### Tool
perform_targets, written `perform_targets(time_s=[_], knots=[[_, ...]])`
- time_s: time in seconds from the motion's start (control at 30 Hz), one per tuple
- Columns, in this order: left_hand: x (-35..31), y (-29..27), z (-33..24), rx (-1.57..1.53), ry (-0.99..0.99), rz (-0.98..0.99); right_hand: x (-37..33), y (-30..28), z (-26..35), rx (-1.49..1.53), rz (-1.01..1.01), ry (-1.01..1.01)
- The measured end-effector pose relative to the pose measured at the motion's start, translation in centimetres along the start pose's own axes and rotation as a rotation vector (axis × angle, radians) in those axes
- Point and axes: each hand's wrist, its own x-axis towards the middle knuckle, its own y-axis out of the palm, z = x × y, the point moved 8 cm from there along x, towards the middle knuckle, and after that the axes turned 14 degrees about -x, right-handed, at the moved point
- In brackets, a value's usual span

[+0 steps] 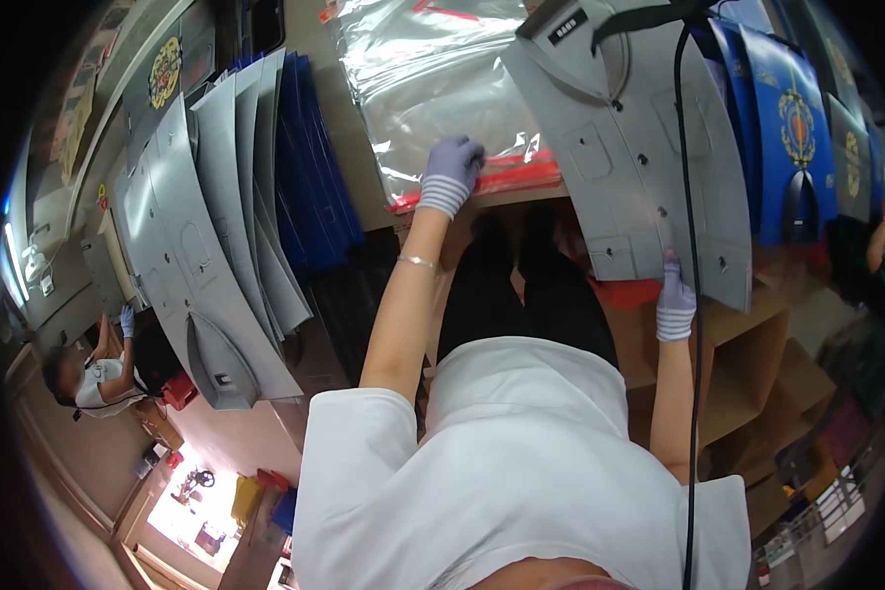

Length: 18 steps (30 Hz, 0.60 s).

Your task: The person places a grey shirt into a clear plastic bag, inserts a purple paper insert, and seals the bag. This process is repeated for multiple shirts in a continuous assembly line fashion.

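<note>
Left hand (455,175), gloved in lilac with a striped cuff, is resting at the near edge of some clear plastic bags (433,84), its fingers curling inward; whether they are pinching the film cannot be told. Red strips (523,177) are running along that edge, just to the right of this hand, and the bags are spreading ahead of it over the tabletop (361,182).

Right hand (675,300), gloved alike, is grasping the lower edge of a grey shirt-shaped sheet (639,162), its thumb lying on the front while the other fingers are hiding behind. The sheet is extending ahead of this hand, its collar end covering the right side of the bags. A black cable (687,167) is hanging just beside the right hand, crossing in front of the sheet. Farther ahead and to the right of it, blue folders (801,118) are showing a crest. Cardboard boxes (747,364) are sitting below and to the right of the right hand.

Well to the left of the left hand, more grey sheets (182,236) are fanning out, with blue sheets (310,177) standing between.
</note>
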Motion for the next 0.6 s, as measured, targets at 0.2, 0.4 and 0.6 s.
perform_targets(time_s=[0.2,0.4,0.6], knots=[[3.7,0.2,3.8,-0.191,-0.276,-0.211,-1.2,-5.2,0.5,-0.080,-0.012,-0.111],[5.2,0.4,4.8,-0.324,-0.545,-0.052,-10.3,-5.9,-5.9,0.414,0.130,0.217],[4.5,-0.1,6.1,-0.296,-0.627,0.022,-9.6,-2.3,-1.1,0.081,0.104,0.075]])
